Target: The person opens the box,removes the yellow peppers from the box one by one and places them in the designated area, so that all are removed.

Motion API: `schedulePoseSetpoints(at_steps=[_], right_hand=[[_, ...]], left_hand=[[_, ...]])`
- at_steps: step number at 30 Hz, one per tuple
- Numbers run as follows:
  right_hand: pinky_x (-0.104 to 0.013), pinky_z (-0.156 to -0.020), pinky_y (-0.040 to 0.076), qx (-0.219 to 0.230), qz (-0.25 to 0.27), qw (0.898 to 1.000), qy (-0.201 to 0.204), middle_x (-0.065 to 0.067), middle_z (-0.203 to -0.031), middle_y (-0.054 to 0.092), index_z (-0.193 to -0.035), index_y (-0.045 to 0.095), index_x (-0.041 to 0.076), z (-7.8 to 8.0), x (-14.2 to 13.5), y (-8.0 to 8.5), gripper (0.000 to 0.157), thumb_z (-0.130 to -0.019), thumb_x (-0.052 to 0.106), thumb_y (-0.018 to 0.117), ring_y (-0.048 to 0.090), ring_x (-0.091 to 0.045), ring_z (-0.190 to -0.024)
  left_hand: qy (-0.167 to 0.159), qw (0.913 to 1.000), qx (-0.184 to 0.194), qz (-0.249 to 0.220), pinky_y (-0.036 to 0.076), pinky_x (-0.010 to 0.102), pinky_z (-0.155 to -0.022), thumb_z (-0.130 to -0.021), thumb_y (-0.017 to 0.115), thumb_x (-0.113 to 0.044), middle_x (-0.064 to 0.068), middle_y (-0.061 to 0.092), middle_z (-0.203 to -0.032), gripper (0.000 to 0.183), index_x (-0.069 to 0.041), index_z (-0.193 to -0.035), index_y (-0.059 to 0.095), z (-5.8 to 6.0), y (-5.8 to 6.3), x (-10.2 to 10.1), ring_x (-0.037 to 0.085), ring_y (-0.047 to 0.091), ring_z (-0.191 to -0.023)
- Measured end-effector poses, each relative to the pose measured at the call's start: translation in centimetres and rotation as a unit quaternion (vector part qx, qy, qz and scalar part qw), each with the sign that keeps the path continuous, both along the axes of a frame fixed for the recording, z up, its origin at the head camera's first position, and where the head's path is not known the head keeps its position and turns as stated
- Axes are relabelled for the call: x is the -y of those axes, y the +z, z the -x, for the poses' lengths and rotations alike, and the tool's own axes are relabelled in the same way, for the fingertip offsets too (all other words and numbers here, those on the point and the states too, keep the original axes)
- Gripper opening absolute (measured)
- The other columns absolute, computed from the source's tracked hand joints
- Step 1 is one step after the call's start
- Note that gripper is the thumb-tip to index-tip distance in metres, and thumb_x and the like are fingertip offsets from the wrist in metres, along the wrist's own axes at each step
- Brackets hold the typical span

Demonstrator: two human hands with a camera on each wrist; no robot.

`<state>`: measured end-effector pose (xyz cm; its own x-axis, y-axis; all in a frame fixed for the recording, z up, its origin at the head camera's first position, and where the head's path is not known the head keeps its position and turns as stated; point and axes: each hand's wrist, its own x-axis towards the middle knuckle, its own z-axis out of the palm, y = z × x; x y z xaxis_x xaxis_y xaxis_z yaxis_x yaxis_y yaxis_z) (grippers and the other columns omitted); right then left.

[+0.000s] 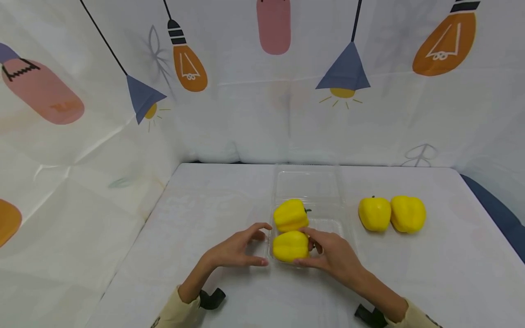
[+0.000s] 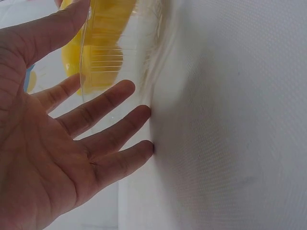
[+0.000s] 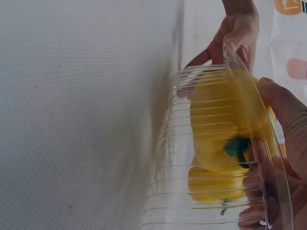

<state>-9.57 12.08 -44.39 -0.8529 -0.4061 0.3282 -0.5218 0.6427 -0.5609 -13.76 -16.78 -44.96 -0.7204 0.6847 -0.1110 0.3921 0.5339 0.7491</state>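
A clear plastic clamshell container (image 1: pixel 328 226) lies with its lid (image 1: pixel 307 183) folded back. Inside its left half sit two yellow bell peppers, the far one (image 1: pixel 289 215) with a dark stem facing right, and the near one (image 1: pixel 290 246) just in front of it. My right hand (image 1: pixel 334 253) holds the near pepper by its right end, thumb in front and fingers behind. Through the ribbed wall in the right wrist view, fingers show around its green stem (image 3: pixel 237 148). My left hand (image 1: pixel 239 248) is spread beside the container's left wall, holding nothing, its fingertips (image 2: pixel 125 87) close to the plastic.
Two more yellow bell peppers, one (image 1: pixel 374 213) touching the other (image 1: pixel 408 214), rest to the right of the container. The white-covered table (image 1: pixel 197 200) meets a hanging white sheet (image 1: pixel 246 123) printed with lamps and bulbs at its back and left.
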Motion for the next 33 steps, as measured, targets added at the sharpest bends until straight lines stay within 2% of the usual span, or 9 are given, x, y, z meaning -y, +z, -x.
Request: schedulePoseSetpoints(at_steps=[9,18,29,33], right_hand=[[-0.016,-0.053,0.039,-0.032,0.015,0.999,0.003,0.019,-0.078,0.052,-0.122,0.060,0.019,-0.1,-0.4,0.4,0.065,-0.070,0.054,0.075,0.044,-0.002,-0.063],[-0.016,-0.053,0.038,-0.034,0.013,0.999,-0.004,0.019,-0.076,0.052,-0.121,0.061,0.018,-0.1,-0.9,1.1,0.066,-0.068,0.056,0.074,0.043,-0.001,-0.062],[-0.016,-0.053,0.038,0.003,-0.008,1.000,0.011,0.018,-0.075,0.054,-0.121,0.061,0.017,0.2,-2.3,2.3,0.069,-0.067,0.058,0.073,0.044,-0.002,-0.063],[-0.016,-0.052,0.037,0.006,-0.020,1.000,0.010,0.019,-0.074,0.053,-0.120,0.061,0.020,0.5,-3.1,2.9,0.067,-0.066,0.057,0.075,0.043,-0.001,-0.062]], left_hand=[[0.003,1.0000,-0.004,0.003,0.039,0.043,-0.102,-0.076,0.073,-0.050,-0.003,0.056,-0.127,0.080,-0.028,-0.140,0.030,0.0,-0.2,0.0,0.014,0.052,-0.118],[0.007,0.9999,0.005,0.011,0.038,0.043,-0.102,-0.076,0.074,-0.050,-0.003,0.055,-0.128,0.080,-0.030,-0.139,0.029,0.0,-0.1,0.0,0.012,0.051,-0.118],[0.007,0.9998,-0.001,0.016,0.039,0.043,-0.102,-0.076,0.074,-0.050,-0.002,0.055,-0.127,0.080,-0.032,-0.139,0.028,-0.1,-0.1,-0.1,0.014,0.052,-0.118],[0.007,0.9999,-0.001,0.014,0.039,0.043,-0.102,-0.076,0.074,-0.049,-0.003,0.056,-0.127,0.081,-0.031,-0.139,0.028,-0.1,-0.1,0.0,0.013,0.052,-0.118]])
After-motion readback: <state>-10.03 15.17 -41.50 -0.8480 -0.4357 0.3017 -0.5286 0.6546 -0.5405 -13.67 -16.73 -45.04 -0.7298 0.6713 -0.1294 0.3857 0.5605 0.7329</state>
